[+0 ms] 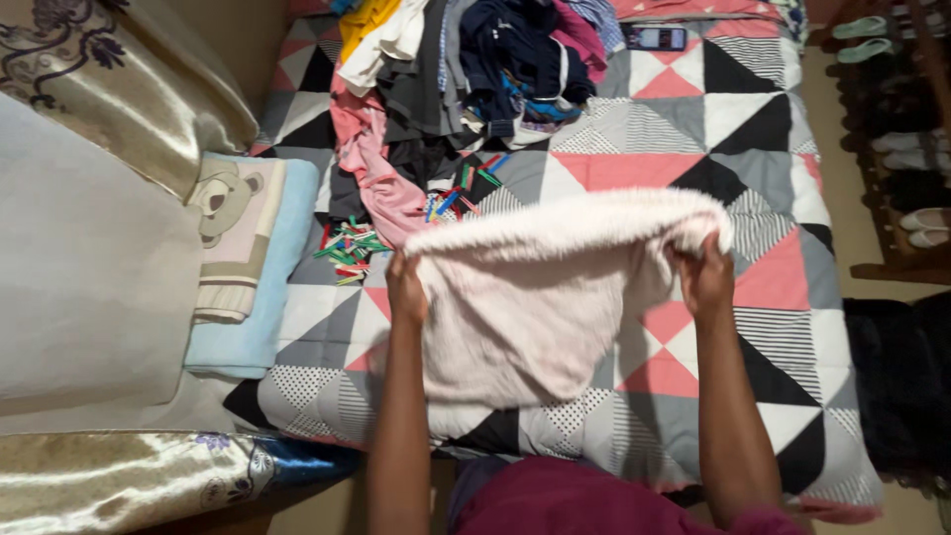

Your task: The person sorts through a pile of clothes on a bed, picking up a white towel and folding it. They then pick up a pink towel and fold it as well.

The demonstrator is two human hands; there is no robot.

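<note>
Head view: left hand (406,289) and right hand (705,279) each grip an upper corner of a fluffy pale pink towel (535,297), held spread above the patterned bed quilt (753,149), near the clothes pile (466,69).

A bed (753,109) with a geometric quilt stands beside a shoe rack (897,149) on tan floor.

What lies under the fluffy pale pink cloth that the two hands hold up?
Under the pale pink cloth, gripped by the left hand and right hand, lies the triangle-patterned quilt. Anything directly beneath it is covered.
</note>
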